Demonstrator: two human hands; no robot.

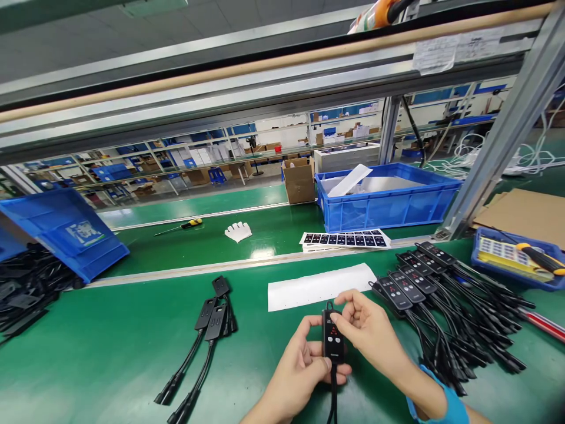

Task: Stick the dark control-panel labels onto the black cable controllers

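Note:
In my left hand is a black cable controller with two light buttons, red marks and a hanging loop, its fingers wrapped round the sides. Two cords run down from the controller's lower end. My right hand is closed at the upper end, thumb pressed on the controller's face and fingers curled by the loop. Just beyond lies a white strip of paper. On the right rests a group of labelled controllers with their cords. Several controllers with plain faces lie on the left.
Label sheets lie before a blue bin. A screwdriver and white glove are on the far strip. A tilted blue crate stands left beside piled black parts. At right sits a small blue tray. A metal post rises behind.

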